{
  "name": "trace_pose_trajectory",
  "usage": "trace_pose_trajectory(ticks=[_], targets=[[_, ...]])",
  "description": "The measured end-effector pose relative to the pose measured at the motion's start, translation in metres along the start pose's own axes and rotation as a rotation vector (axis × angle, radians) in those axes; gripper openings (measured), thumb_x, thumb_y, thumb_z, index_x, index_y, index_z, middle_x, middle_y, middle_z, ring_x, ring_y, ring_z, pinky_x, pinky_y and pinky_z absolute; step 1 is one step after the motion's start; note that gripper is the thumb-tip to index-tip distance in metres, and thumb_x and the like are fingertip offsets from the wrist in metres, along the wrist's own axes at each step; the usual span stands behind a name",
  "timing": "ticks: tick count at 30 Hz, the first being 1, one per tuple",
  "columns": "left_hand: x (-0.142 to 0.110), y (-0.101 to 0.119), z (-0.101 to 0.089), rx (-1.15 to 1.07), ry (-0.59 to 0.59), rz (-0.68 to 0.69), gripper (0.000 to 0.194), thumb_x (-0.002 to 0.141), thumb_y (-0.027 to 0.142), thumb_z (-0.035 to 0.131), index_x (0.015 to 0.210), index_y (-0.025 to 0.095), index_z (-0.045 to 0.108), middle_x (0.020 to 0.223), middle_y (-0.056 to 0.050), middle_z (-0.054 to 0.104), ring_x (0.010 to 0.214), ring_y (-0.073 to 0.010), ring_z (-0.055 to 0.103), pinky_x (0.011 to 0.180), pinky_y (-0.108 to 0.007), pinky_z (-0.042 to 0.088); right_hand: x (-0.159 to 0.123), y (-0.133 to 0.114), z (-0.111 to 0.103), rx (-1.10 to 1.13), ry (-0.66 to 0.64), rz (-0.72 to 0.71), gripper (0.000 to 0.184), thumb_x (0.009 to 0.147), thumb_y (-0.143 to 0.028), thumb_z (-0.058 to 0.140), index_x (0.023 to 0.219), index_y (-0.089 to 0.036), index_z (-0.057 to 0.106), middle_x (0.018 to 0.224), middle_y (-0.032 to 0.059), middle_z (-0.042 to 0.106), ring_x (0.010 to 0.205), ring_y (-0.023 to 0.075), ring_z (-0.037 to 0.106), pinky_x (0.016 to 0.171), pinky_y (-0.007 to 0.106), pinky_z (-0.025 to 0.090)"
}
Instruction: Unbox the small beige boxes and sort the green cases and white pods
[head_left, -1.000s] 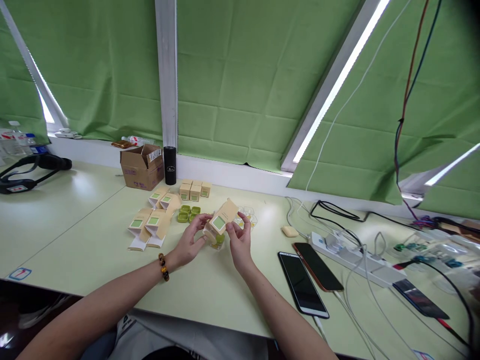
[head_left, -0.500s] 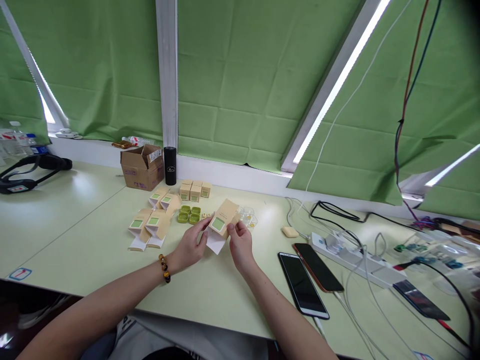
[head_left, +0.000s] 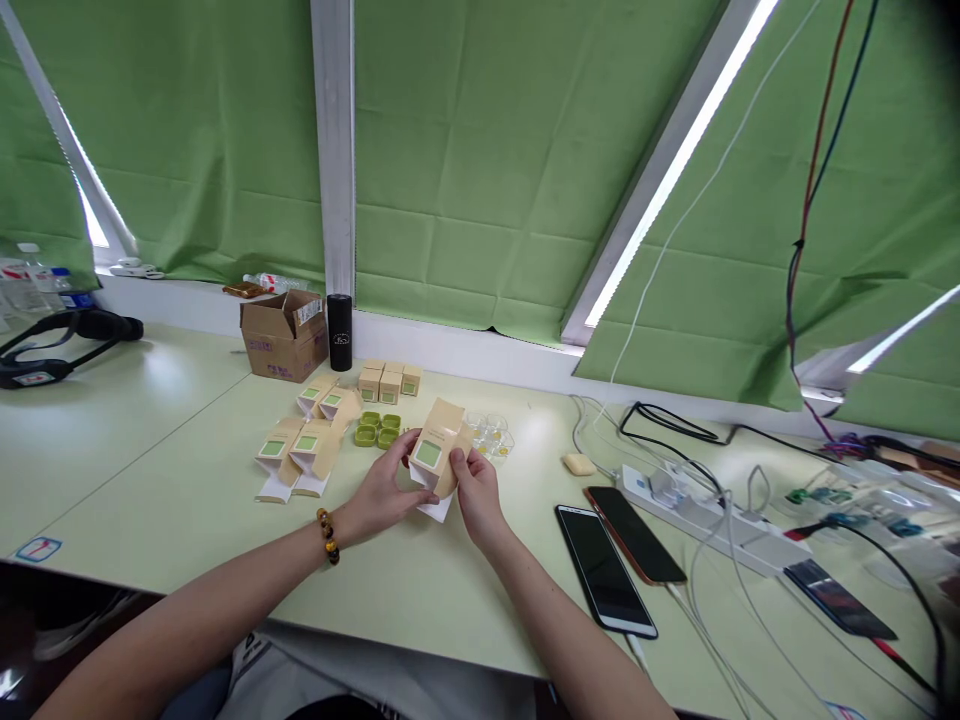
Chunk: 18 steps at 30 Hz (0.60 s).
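Note:
Both hands hold a small kraft paper box (head_left: 441, 432) above the table, its green-windowed face tilted toward me and a white flap hanging from its near end. My left hand (head_left: 386, 490) has fingers at the box's left side, with the thumb by the white flap. On the right edge, my right hand (head_left: 477, 490) pinches with its thumb on the kraft face. Several opened kraft boxes (head_left: 311, 445) lie left of my hands. Small green square cups (head_left: 377, 430) sit just behind my left hand. Clear cups (head_left: 491, 436) stand behind my right hand.
Closed little boxes (head_left: 390, 382) are grouped near the wall, beside a black tumbler (head_left: 340, 332) and a cardboard carton (head_left: 283, 338). To the right lie two phones (head_left: 606, 570), a cream case (head_left: 579, 464) and a white power strip (head_left: 712, 520) with tangled cables. A black headset (head_left: 67, 340) rests far left.
The held box has shifted slightly left and turned more upright. My left thumb has moved down beside its white flap, and more of the clear cups shows.

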<state>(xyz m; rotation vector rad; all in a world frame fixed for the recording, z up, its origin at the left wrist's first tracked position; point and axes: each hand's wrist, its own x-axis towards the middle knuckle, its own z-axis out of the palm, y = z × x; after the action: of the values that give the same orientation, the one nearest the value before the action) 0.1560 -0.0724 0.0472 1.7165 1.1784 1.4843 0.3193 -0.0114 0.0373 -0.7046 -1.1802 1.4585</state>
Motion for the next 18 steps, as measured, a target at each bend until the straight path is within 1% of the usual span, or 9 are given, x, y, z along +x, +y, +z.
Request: trace_pose_trajectory(ticks=[2, 3, 6, 8, 10, 12, 15, 18], targets=[[0.001, -0.001, -0.001, -0.040, -0.017, -0.002, 0.088, 0.071, 0.026, 0.091, 0.148, 0.027, 0.049, 0.149, -0.010, 0.058, 0.136, -0.0319, 0.056, 0.114, -0.043, 0.047, 0.001, -0.001, 0.000, -0.001, 0.021, 0.010, 0.055, 0.075, -0.067, 0.082, 0.102, -0.020, 0.075, 0.105, 0.0103, 0.081, 0.091, 0.0272, 0.076, 0.081, 0.038, 0.060], [0.001, -0.002, -0.001, -0.072, -0.022, -0.001, 0.083, 0.075, 0.031, 0.089, 0.147, 0.026, 0.050, 0.147, -0.011, 0.059, 0.134, -0.0317, 0.057, 0.113, -0.043, 0.048, 0.001, -0.002, 0.000, -0.007, 0.027, 0.013, 0.055, 0.074, -0.066, 0.082, 0.102, -0.020, 0.075, 0.105, 0.0103, 0.081, 0.092, 0.0272, 0.076, 0.082, 0.038, 0.060], [0.005, -0.008, -0.003, -0.189, -0.014, -0.026, 0.056, 0.089, 0.044, 0.076, 0.136, 0.020, 0.058, 0.133, -0.014, 0.067, 0.121, -0.0279, 0.065, 0.103, -0.039, 0.053, 0.000, -0.004, 0.000, -0.022, 0.031, 0.013, 0.053, 0.074, -0.063, 0.084, 0.103, -0.019, 0.075, 0.107, 0.0108, 0.081, 0.093, 0.0277, 0.076, 0.082, 0.039, 0.061], [0.008, -0.011, -0.004, -0.239, 0.014, -0.067, 0.043, 0.092, 0.049, 0.071, 0.121, 0.017, 0.063, 0.117, -0.013, 0.072, 0.107, -0.0245, 0.069, 0.093, -0.036, 0.055, -0.001, -0.005, 0.000, -0.010, 0.001, 0.002, 0.054, 0.074, -0.062, 0.085, 0.105, -0.020, 0.075, 0.109, 0.0111, 0.081, 0.094, 0.0284, 0.076, 0.082, 0.040, 0.062], [0.011, -0.013, -0.006, -0.255, 0.056, -0.101, 0.041, 0.089, 0.053, 0.073, 0.106, 0.017, 0.064, 0.102, -0.009, 0.073, 0.094, -0.0209, 0.069, 0.084, -0.032, 0.056, -0.001, -0.006, 0.000, 0.014, -0.048, -0.012, 0.054, 0.073, -0.059, 0.087, 0.108, -0.020, 0.074, 0.111, 0.0114, 0.081, 0.098, 0.0297, 0.076, 0.084, 0.042, 0.062], [0.013, -0.013, -0.007, -0.261, 0.085, -0.125, 0.042, 0.085, 0.055, 0.076, 0.096, 0.017, 0.063, 0.092, -0.006, 0.070, 0.084, -0.0177, 0.066, 0.079, -0.030, 0.054, -0.002, -0.007, 0.000, 0.030, -0.076, -0.021, 0.055, 0.071, -0.056, 0.089, 0.110, -0.020, 0.073, 0.111, 0.0116, 0.081, 0.099, 0.0306, 0.077, 0.085, 0.043, 0.063], [0.014, -0.014, -0.008, -0.286, 0.088, -0.150, 0.042, 0.083, 0.055, 0.078, 0.087, 0.017, 0.061, 0.085, -0.003, 0.066, 0.078, -0.0149, 0.061, 0.076, -0.028, 0.052, -0.002, -0.008, 0.000, 0.026, -0.044, -0.019, 0.051, 0.073, -0.053, 0.088, 0.108, -0.020, 0.074, 0.107, 0.0104, 0.081, 0.094, 0.0298, 0.078, 0.083, 0.044, 0.063], [0.013, -0.016, -0.008, -0.293, 0.074, -0.149, 0.042, 0.083, 0.056, 0.077, 0.083, 0.017, 0.061, 0.080, -0.001, 0.063, 0.074, -0.0138, 0.058, 0.073, -0.027, 0.050, -0.002, -0.008, 0.000, -0.003, 0.005, -0.013, 0.048, 0.072, -0.054, 0.087, 0.104, -0.020, 0.075, 0.103, 0.0093, 0.082, 0.088, 0.0289, 0.078, 0.079, 0.043, 0.064]])
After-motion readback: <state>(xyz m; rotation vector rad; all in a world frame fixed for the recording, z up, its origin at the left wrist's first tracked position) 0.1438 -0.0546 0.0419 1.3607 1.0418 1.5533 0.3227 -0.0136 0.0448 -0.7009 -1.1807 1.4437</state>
